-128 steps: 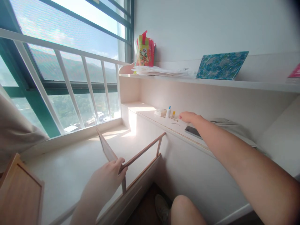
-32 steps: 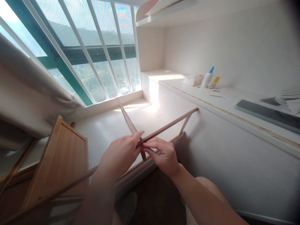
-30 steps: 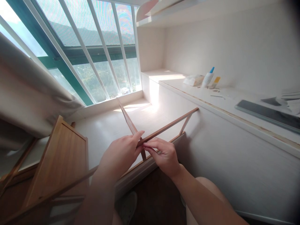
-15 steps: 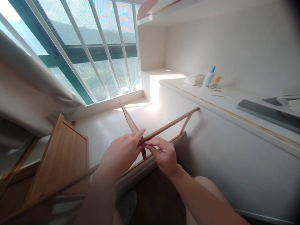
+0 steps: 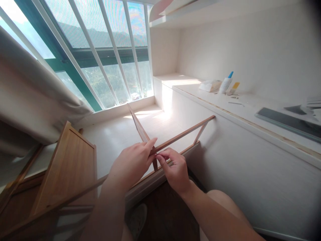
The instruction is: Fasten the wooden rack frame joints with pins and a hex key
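A brown wooden frame point(image 5: 185, 132) with thin rails leans across the white sill in front of me. My left hand point(image 5: 134, 164) is wrapped round it where a long rail meets a crossing upright. Close against the same joint, my right hand point(image 5: 175, 167) pinches a small metal piece point(image 5: 156, 153) between thumb and forefinger. It looks like a screw, but most of it is hidden by the fingertips. A flat wooden panel point(image 5: 69, 167) of the furniture stands to the left of my left hand.
On the white ledge point(image 5: 190, 93) at right are a white bottle with a blue tip point(image 5: 225, 83), a yellow-handled brush point(image 5: 235, 87), an Allen key point(image 5: 236, 103), small metal parts and a dark glass panel point(image 5: 288, 122). A curtain point(image 5: 37, 90) and barred window are at left.
The view has shifted slightly. My right fingers have turned a little at the joint, and the small metal piece now shows between them. My left hand keeps its hold on the frame.
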The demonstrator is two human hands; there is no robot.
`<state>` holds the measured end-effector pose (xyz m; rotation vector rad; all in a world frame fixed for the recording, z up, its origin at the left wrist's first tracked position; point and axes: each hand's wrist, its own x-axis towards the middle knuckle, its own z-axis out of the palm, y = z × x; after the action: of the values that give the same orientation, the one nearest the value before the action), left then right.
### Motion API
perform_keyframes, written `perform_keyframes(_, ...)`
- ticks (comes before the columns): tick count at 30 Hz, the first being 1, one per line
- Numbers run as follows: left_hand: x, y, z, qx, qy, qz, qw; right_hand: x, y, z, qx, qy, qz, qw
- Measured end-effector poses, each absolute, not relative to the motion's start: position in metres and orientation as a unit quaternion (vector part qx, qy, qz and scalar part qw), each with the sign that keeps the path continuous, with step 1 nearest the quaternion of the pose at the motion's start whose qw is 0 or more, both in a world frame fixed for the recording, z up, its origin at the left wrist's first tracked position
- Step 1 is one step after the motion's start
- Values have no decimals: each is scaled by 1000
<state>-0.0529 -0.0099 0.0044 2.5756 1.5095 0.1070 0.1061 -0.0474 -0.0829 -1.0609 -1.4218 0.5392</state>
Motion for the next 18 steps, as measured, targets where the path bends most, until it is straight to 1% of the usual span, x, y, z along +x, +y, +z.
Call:
perform_keyframes(3, -52, -10, 5, 861, 500, 40, 79, 107, -47, -79, -472, -604, 258, 588)
perform_keyframes(7, -51, -11, 6, 860, 502, 40, 82, 107, -46, -76, -484, -559, 365, 566)
perform_keyframes(9, -52, -11, 6, 861, 500, 40, 81, 107, -46, -75, -482, -551, 398, 553)
perform_keyframes(18, -52, -11, 3, 863, 497, 46, 77, 103, -43, -72, -460, -535, 445, 552)
